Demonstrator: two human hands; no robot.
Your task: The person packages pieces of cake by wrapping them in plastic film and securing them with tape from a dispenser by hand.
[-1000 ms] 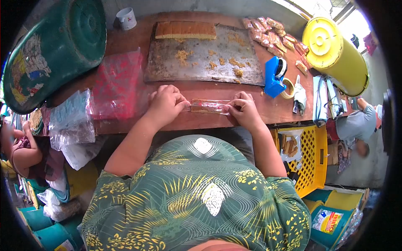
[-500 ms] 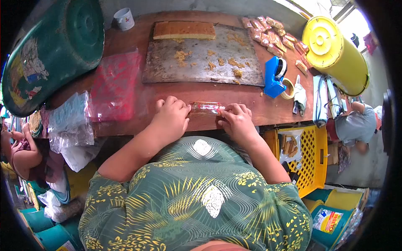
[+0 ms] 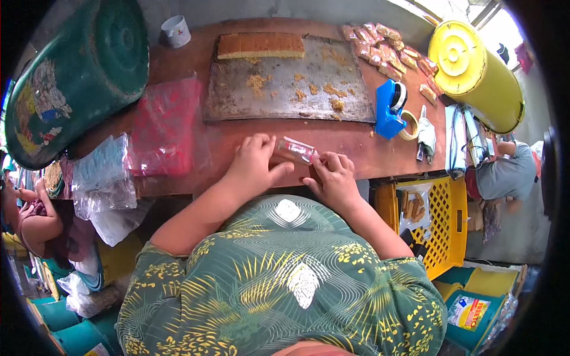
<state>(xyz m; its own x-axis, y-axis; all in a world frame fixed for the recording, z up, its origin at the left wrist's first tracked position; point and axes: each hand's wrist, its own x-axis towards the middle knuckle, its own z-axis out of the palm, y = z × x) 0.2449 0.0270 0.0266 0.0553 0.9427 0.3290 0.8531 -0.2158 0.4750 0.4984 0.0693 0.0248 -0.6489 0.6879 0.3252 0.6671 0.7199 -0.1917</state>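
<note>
A small slice in clear, red-printed plastic wrap lies slanted at the table's front edge between my hands. My right hand has its bent fingers on the packet's right end, the thumb lower down. At the packet's left end is my left hand, its thumb stretched away from the fingers; the fingertips lie beside or against the wrap. Beyond them, a scored block of sponge cake rests on a crumb-strewn metal tray.
Wrapped packets are heaped at the back right. A blue tape dispenser, a tape roll and scissors lie at the right. Red plastic sheets are at the left. A yellow crate stands below; other people are at both sides.
The packet has turned from level to slanted, its left end now farther from me. My left thumb has moved off it and spread away from the fingers.
</note>
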